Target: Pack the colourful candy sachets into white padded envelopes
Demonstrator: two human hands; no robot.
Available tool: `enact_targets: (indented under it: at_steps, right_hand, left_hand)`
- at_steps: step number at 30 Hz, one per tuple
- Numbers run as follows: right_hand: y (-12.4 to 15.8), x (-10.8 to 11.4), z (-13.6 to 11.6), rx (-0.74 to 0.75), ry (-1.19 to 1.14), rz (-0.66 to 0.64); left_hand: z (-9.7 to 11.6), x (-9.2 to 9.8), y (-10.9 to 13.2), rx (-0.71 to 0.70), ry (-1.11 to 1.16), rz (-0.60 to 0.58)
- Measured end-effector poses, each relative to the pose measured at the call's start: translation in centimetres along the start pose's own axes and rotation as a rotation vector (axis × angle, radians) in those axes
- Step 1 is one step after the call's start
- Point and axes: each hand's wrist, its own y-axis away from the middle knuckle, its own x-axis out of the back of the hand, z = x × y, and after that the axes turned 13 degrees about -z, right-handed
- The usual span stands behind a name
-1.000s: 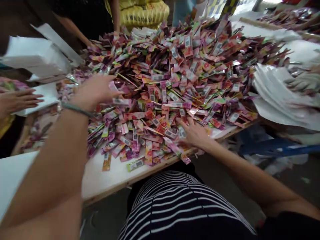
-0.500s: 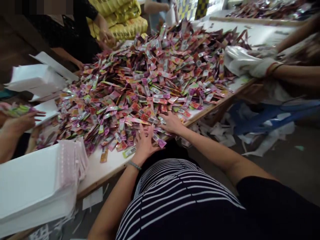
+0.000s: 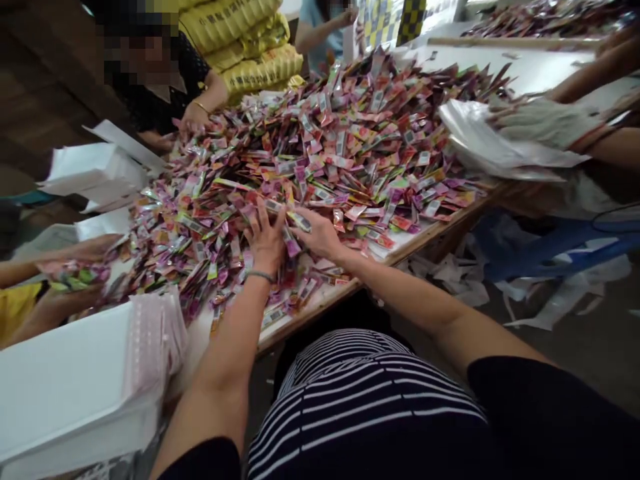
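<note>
A big heap of small, shiny printed sachets (image 3: 330,153) in pink, purple, red and green covers the white table. My left hand (image 3: 267,240) lies on the near side of the heap, its fingers spread over sachets. Close beside it, my right hand (image 3: 320,235) is curled in from the right, with a sachet between thumb and fingers. A few sachets stand tilted in the gap between both hands. Parts of my fingertips are hidden among the sachets. Loose sachets lie along the table's wooden edge (image 3: 310,322) below my wrists.
At the left is a stack of white bags (image 3: 65,373); more white sheets (image 3: 95,167) lie behind. Co-workers' hands reach in from the left, and a gloved hand (image 3: 545,123) at right holds clear bags (image 3: 480,137). Yellow sacks (image 3: 260,70) are piled behind. Scraps litter the floor.
Both my hands have moved forward and deeper into the heap, drawing closer together. Sachets are now bunched between them. The gloved co-worker's bags have spread flatter.
</note>
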Motion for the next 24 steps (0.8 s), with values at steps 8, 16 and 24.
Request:
enact_targets:
  at_steps: [8, 16, 24]
  right_hand:
    - [-6.7, 4.7, 2.9, -0.07, 0.513, -0.185]
    - [5.5, 4.2, -1.3, -0.084, 0.554, -0.384]
    - [9.6, 0.2, 1.7, -0.153, 0.409, -0.526]
  left_hand:
    - [-7.1, 8.6, -8.2, 0.162, 0.166, -0.172]
    - [-5.8, 6.8, 3.4, 0.219, 0.128, 0.134]
    - [0.2, -3.7, 12.3, -0.037, 0.23, -0.397]
